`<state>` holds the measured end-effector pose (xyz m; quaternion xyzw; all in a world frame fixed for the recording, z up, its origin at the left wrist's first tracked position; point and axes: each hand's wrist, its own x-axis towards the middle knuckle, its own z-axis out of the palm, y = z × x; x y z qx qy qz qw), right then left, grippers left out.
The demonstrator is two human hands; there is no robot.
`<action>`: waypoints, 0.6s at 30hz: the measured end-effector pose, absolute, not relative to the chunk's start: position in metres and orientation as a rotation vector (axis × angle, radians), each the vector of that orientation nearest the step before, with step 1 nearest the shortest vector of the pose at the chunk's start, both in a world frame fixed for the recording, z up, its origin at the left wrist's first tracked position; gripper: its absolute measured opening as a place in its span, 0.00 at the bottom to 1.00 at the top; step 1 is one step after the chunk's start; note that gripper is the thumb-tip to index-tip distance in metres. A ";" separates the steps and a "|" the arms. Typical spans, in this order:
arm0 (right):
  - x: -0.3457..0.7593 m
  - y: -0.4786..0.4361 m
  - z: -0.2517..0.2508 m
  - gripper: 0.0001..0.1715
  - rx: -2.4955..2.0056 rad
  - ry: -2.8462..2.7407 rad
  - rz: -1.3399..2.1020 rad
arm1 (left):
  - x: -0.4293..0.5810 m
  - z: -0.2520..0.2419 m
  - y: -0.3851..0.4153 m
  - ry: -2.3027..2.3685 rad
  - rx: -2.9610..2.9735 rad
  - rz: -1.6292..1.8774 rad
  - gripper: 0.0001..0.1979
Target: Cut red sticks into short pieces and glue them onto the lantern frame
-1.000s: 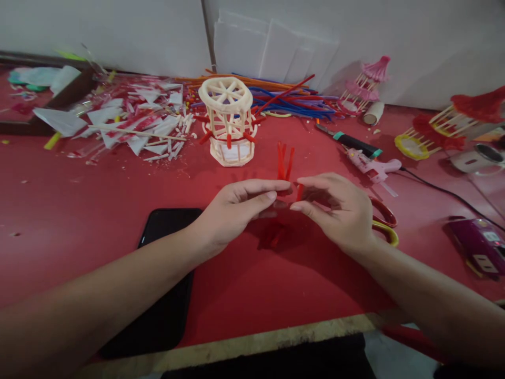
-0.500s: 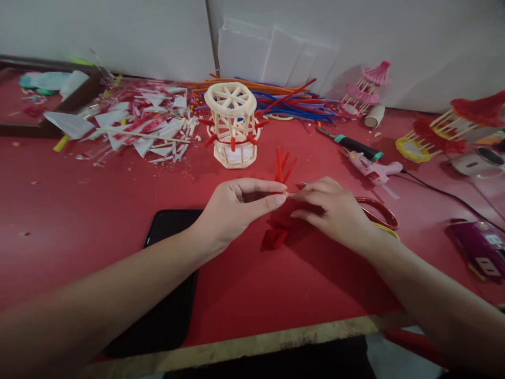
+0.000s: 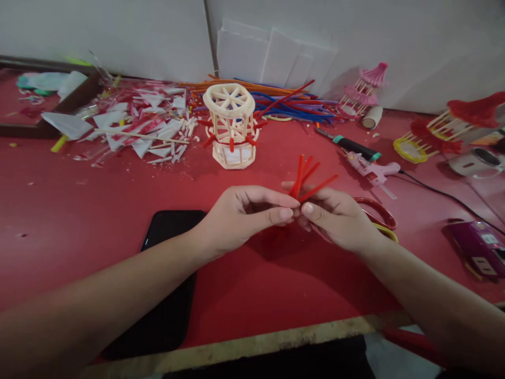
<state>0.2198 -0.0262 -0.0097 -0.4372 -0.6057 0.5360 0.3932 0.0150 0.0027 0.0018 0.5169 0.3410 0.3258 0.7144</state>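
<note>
My left hand [image 3: 256, 213] pinches a small fan of red pipe cleaner pieces [image 3: 302, 176] between thumb and fingertips. Meeting it from the other side, my right hand [image 3: 335, 213] has its thumb pressed at the base of the outermost red piece, with its fingers behind the bunch. On the table below the hands lies a dim red heap [image 3: 278, 239], mostly covered by them. Beyond them stands an off-white stick frame [image 3: 231, 126], upright, with a spoked round top and short red pieces sticking out round its middle.
A black phone [image 3: 169, 305] lies under my left forearm. At right are scissors [image 3: 379, 210], a pink glue gun [image 3: 373, 171], a black-and-green tool [image 3: 357, 147] and a purple power strip [image 3: 475, 247]. Scraps [image 3: 138, 126] and long coloured pipe cleaners [image 3: 292, 108] line the back.
My right hand has turned and come up against the left fingertips. The red pieces have shifted right and now spread wider, one leaning far to the right.
</note>
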 end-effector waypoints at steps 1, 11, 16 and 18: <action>0.217 -0.027 -0.010 0.19 -1.061 -1.416 1.485 | 0.015 0.002 0.003 0.724 1.135 0.695 0.08; 0.207 -0.030 -0.005 0.14 -0.926 -1.126 1.693 | 0.018 0.005 0.000 0.545 1.085 0.591 0.08; 0.207 -0.032 -0.003 0.14 -0.858 -1.150 1.775 | 0.014 0.003 -0.005 0.493 1.157 0.624 0.13; 0.208 -0.033 -0.002 0.13 -0.863 -1.181 1.767 | 0.012 0.002 -0.005 0.509 1.197 0.612 0.13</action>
